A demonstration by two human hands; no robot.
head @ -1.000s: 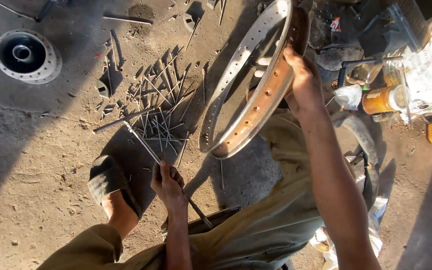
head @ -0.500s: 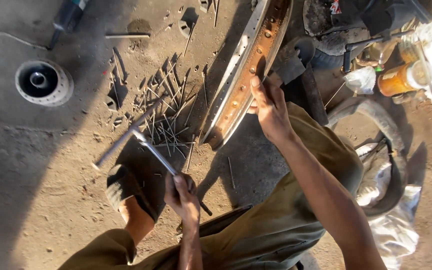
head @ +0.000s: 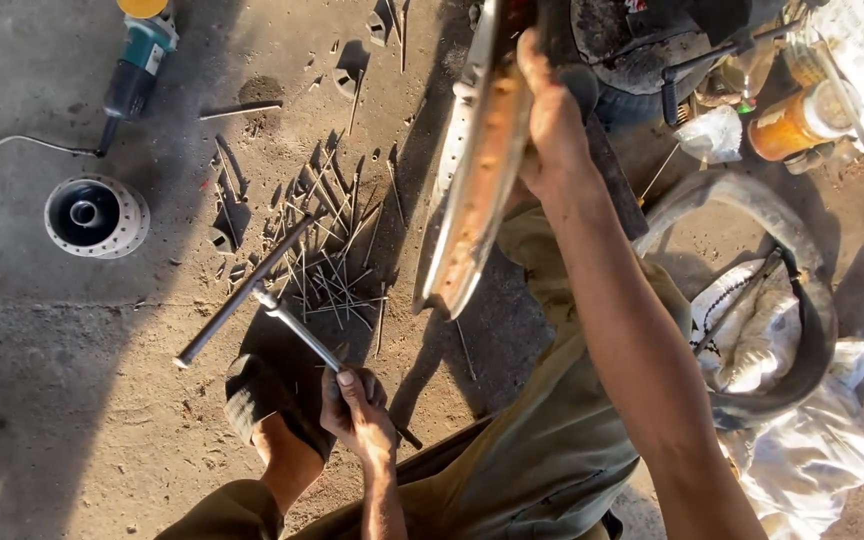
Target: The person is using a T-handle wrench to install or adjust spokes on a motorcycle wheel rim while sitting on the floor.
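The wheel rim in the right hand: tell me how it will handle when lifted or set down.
The wheel rim looks like rigid metal, so probably stiff. It is a hoop standing on edge, steadied by the right hand, so it would likely roll or tip if released. Its rusty inner face probably gives decent grip.

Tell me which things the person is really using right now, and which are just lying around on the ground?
In use:
- wheel rim, gripped by the right hand
- T-shaped metal tool, held by the left hand

Lying about:
- loose spokes
- wheel hub
- angle grinder
- old tyre
- orange bottle
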